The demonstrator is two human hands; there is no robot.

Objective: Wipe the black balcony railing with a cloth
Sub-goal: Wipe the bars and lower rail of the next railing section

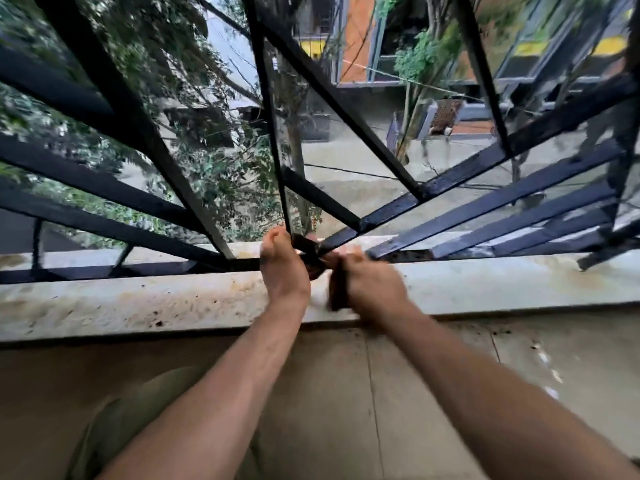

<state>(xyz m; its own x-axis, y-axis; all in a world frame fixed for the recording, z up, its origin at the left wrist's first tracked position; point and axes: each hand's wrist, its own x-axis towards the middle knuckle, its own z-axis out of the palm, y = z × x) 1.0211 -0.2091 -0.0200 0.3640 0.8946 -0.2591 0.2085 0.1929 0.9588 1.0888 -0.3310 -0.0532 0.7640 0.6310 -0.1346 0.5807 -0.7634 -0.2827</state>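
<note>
The black balcony railing point(391, 216) spans the upper view, its bars fanning out from the low middle. A dark cloth point(308, 251) is wrapped around the foot of a bar there. My left hand point(282, 268) grips one end of the cloth beside the thin upright bar. My right hand point(370, 285) is blurred and holds the other end, a dark strip hanging down at its left side. Both hands meet just above the ledge.
A stained concrete ledge point(138, 303) runs across below the railing, with a tan wall point(346, 393) beneath it. Beyond the bars are trees point(194, 168), a street far below and buildings point(363, 46). A greenish trouser knee point(114, 420) shows at lower left.
</note>
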